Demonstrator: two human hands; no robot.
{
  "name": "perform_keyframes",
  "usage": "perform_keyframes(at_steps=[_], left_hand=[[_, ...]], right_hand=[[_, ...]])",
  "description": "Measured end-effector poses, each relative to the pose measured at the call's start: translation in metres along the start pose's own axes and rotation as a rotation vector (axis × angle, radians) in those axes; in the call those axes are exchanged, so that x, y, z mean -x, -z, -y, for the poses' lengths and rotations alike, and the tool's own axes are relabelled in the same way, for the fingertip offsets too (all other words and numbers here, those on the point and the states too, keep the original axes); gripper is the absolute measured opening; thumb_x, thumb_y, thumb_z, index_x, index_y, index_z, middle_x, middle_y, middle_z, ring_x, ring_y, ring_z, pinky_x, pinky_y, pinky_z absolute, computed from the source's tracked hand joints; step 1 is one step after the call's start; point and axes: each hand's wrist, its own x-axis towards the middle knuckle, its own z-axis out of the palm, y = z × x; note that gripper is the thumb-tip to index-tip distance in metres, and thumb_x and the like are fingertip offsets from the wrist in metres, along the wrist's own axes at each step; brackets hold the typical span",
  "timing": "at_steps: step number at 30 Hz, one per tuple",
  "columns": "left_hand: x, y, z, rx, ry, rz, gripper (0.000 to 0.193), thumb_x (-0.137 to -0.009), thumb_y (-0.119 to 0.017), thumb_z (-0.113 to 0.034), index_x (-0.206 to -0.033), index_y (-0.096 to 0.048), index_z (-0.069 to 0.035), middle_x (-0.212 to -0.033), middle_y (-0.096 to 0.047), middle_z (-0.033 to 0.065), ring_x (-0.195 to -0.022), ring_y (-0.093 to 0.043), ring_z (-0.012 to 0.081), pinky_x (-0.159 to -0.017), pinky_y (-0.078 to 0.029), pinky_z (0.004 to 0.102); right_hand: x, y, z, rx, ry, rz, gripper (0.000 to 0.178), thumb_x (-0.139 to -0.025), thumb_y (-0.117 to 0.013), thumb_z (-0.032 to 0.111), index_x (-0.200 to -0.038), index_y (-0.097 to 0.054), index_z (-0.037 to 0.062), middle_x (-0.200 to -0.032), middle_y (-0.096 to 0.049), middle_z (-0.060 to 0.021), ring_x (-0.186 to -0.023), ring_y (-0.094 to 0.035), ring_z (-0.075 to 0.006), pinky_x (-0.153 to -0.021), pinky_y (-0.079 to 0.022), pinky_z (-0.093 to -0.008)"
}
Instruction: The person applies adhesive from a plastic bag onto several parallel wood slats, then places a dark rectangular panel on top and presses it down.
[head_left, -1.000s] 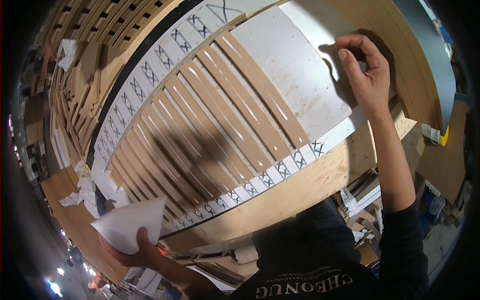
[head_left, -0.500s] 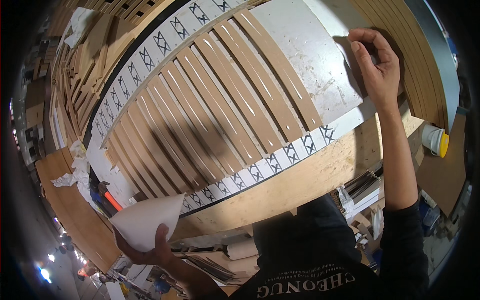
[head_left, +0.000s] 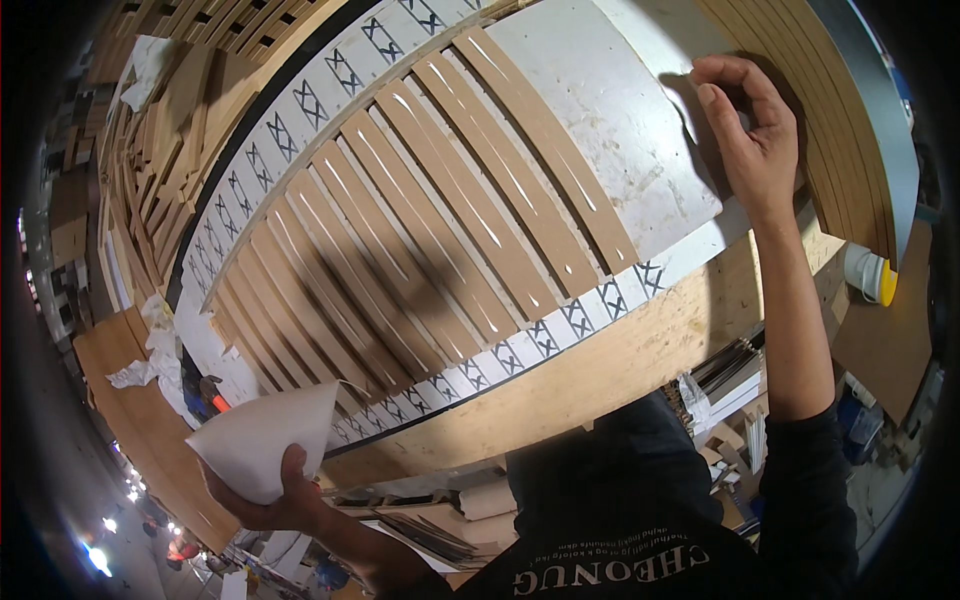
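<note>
While the left hand (head_left: 275,490) grips a white paper cone (head_left: 265,445) low at the desk's (head_left: 600,375) near edge, fingers clamped on it, the right hand (head_left: 750,135) rests w/ fingers bent together on the grey sheet (head_left: 610,110), beside brown wood strips (head_left: 450,220).

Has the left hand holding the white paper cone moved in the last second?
Cannot tell. The left hand and white paper cone sit beside the same end of the brown strips; the camera itself shifted.

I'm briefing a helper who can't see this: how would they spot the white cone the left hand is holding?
Find the curved workbench with brown strips. At its lower-left end, the left hand holds up a white paper cone; unlike crumpled white rags nearby, it is smooth and pointed.
</note>
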Motion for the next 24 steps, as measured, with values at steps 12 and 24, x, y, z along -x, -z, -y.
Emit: perform_keyframes(at_steps=[12, 24], left_hand=[[-0.029, -0.019, 0.005, 0.016, -0.067, -0.031, 0.068, -0.061, -0.076, -0.009, -0.124, -0.053, 0.001, -0.115, -0.058, 0.0134, -0.101, -0.058, 0.0254, -0.081, -0.052, 0.0383], [-0.073, -0.061, 0.007, 0.072, -0.135, 0.012, 0.068, -0.059, -0.079, -0.003, -0.122, -0.054, 0.004, -0.114, -0.06, 0.0155, -0.096, -0.061, 0.0238, -0.083, -0.053, 0.0357]], right_hand=[[-0.003, 0.0, 0.007, 0.024, -0.025, 0.016, 0.017, -0.084, -0.06, 0.011, -0.097, -0.065, 0.002, -0.091, -0.065, -0.0021, -0.089, -0.057, -0.0091, -0.081, -0.043, -0.0219], [-0.004, 0.001, 0.008, -0.01, -0.076, 0.022, 0.015, -0.084, -0.06, 0.008, -0.097, -0.065, 0.001, -0.09, -0.065, -0.0026, -0.088, -0.057, -0.0098, -0.083, -0.043, -0.0225]])
